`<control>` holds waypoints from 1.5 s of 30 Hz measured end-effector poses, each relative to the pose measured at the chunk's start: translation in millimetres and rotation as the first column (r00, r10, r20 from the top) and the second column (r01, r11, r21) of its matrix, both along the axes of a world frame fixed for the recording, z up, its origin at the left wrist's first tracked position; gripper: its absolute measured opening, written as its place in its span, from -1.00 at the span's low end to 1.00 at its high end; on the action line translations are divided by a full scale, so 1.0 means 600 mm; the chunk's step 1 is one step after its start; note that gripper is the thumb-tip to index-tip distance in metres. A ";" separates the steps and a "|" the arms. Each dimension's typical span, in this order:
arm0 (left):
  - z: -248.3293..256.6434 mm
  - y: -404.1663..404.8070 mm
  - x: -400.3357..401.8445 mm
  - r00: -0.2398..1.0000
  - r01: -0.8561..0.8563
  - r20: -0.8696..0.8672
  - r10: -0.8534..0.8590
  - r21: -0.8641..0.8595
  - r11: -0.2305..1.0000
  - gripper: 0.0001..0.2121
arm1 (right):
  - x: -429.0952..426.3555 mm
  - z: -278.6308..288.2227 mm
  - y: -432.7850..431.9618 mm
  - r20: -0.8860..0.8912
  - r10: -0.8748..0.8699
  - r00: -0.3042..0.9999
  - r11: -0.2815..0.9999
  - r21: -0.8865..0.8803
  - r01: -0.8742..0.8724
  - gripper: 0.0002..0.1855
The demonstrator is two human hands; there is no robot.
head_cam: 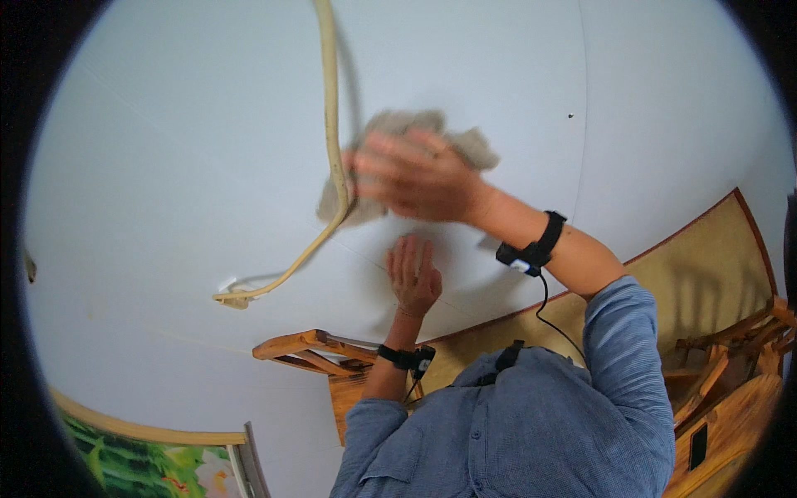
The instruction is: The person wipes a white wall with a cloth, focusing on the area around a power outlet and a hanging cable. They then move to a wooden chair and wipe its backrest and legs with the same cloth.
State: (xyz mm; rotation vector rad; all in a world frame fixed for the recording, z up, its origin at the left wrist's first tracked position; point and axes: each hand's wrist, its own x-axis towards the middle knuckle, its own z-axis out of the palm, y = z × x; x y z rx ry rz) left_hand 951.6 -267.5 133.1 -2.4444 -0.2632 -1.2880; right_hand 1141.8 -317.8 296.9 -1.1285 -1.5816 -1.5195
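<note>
Spread over a crumpled beige-grey cloth (474, 148), my right hand (414, 177) presses it flat against a white wall panel (498, 56). The hand is blurred. A cream-coloured cable (330, 81) runs down across the cloth's left part, beside my fingertips, then bends left to a white wall fitting (235, 299). Lower down, my left hand (414, 274) lies with its palm side towards the same white panel, fingers slightly apart, holding nothing. Each wrist wears a black strap with a small device.
A wooden chair (317, 345) stands below my left hand. At the right are more wooden furniture (716, 429) with a dark phone-like object on it, and a tan wall panel (703, 261) with a red-brown edge. A colourful floral picture (155, 464) is at the lower left.
</note>
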 end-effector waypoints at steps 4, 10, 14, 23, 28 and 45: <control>0.024 0.025 0.008 0.975 -0.144 0.175 0.136 0.030 0.989 -0.54 | 0.096 0.083 -0.086 -0.357 -0.099 0.929 0.987 0.083 0.137 -0.37; 0.031 0.052 0.039 0.912 -0.265 0.327 0.247 0.010 0.964 -0.49 | 0.266 0.093 -0.197 -0.776 -0.127 0.618 0.879 0.200 0.433 -0.30; 0.033 0.065 0.045 0.885 -0.323 0.367 0.285 0.046 0.945 -0.47 | 0.399 -0.011 -0.225 -0.833 -0.008 0.553 0.803 0.325 0.500 -0.29; 0.030 0.059 0.063 0.896 -0.293 0.358 0.264 0.027 0.956 -0.44 | 0.384 0.025 -0.224 -0.930 0.055 0.362 0.781 0.266 0.565 -0.26; 0.034 0.054 0.067 0.891 -0.299 0.368 0.265 0.039 0.953 -0.44 | 0.326 0.071 -0.172 -0.849 0.014 0.528 0.750 0.357 0.556 -0.32; 0.025 0.071 0.048 0.889 -0.323 0.353 0.290 0.037 0.946 -0.44 | 0.084 0.123 -0.078 -0.131 -0.037 0.991 0.999 -0.025 0.034 -0.26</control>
